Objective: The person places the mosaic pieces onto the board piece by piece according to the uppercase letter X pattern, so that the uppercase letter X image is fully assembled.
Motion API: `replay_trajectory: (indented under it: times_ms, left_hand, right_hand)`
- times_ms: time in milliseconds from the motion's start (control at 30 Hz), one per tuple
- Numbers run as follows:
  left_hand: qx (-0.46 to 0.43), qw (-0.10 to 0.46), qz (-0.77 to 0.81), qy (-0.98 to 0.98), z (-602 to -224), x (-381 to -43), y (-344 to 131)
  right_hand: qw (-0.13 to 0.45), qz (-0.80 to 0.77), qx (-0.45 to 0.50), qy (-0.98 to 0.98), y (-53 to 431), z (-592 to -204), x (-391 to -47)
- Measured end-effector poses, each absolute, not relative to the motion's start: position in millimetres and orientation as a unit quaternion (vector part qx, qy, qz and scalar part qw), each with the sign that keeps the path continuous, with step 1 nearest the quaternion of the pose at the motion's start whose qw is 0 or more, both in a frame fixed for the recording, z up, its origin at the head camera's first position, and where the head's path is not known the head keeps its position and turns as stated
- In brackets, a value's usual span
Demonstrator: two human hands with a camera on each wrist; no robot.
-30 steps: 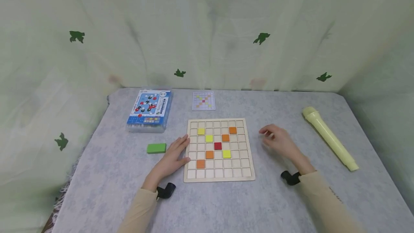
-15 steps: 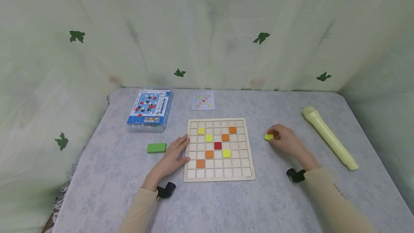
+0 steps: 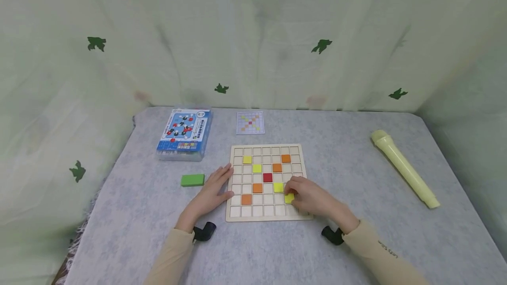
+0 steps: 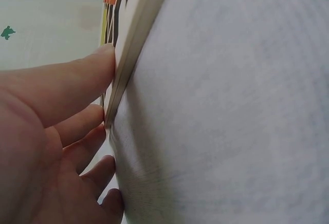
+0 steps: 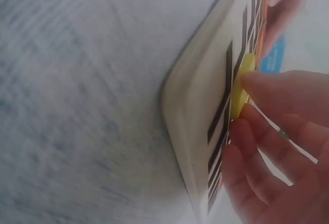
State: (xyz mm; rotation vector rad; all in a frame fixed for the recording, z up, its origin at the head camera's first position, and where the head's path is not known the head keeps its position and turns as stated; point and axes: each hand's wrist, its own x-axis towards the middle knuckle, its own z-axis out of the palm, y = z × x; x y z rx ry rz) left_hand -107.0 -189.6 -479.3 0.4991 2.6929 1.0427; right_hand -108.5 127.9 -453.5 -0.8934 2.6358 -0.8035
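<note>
A square wooden grid board (image 3: 269, 219) lies on the table, with orange, yellow and red tiles in some of its cells. Over its lower right part, my right hand (image 3: 313, 196) pinches a yellow tile (image 3: 289, 199) between thumb and fingers. In the right wrist view that yellow tile (image 5: 241, 88) stands tilted at the grid surface. Along the diagonal, a red tile (image 3: 267, 177) sits mid-board and another yellow tile (image 3: 278, 187) lies just up-left of the pinched one. My left hand (image 3: 210, 190) rests with extended fingers against the board's left edge; its thumb (image 4: 77, 82) touches the rim.
A green block (image 3: 192, 180) lies left of the board. Behind it is a blue-and-white box (image 3: 183, 135) with molecule pictures. A printed pattern card (image 3: 250, 123) lies beyond the board. At the right rests a pale yellow tube (image 3: 404, 168).
My right hand picked up a yellow tile from the table right of the board and carried it left onto the board's lower right. The left hand stays at the board's edge.
</note>
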Motion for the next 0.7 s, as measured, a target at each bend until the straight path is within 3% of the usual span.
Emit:
replay_trajectory:
  times_ms: [133,533,633,700]
  left_hand:
    - [0.176,0.094,0.356,0.913,-480,-106,-191]
    - [0.159,0.128,0.339,0.918,-481,-110,-190]
    - [0.160,0.128,0.337,0.919,-479,-109,-190]
    - [0.158,0.124,0.336,0.920,-476,-109,-190]
  right_hand:
    - [0.117,-0.258,-0.291,0.914,124,-456,-106]
    - [0.113,-0.272,-0.274,0.916,133,-458,-105]
    - [0.092,-0.327,-0.257,0.905,146,-457,-108]
    - [0.046,-0.348,-0.243,0.904,157,-455,-111]
